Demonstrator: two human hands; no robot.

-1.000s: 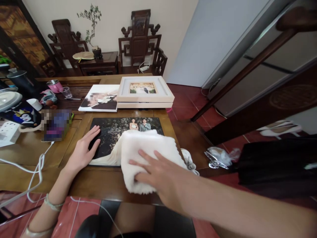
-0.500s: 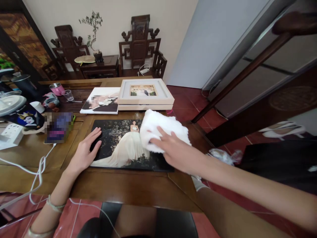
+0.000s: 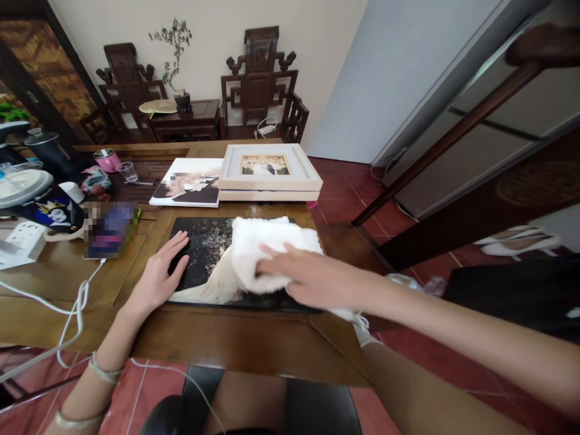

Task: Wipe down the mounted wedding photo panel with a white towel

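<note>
Nearest the camera: wooden table (image 3: 212,344) edge w/ a white cable (image 3: 72,314) trailing off the left side. Right hand (image 3: 312,279) lies flat, palm down, fingers spread, pressing a folded white towel (image 3: 267,251) onto the photo panel (image 3: 203,254), not clenched, more a flat press than a pinch. Left hand (image 3: 156,281) is open, fingers extended, resting on the panel's left edge and partly on the table, bracing it. The panel lies flat on the table, dark glossy print w/ a white dress showing at bottom; towel covers its centre and upper right. To wipe well, IMO: keep the left palm planted so the panel can't skate, keep the towel folded thick under the palm, light even pressure, long overlapping passes edge to edge, and watch the right rim, since the panel sits near the table's corner and could be nudged off. Further back, just beyond the panel: a flat print (image 3: 188,181) and two stacked pale frames (image 3: 269,172), close enough that a far stroke could bump them. Left: blurred box (image 3: 111,226), pink cup (image 3: 106,160), clear glass (image 3: 130,171). Far wall: carved chairs (image 3: 258,78), plant (image 3: 174,42).
</note>
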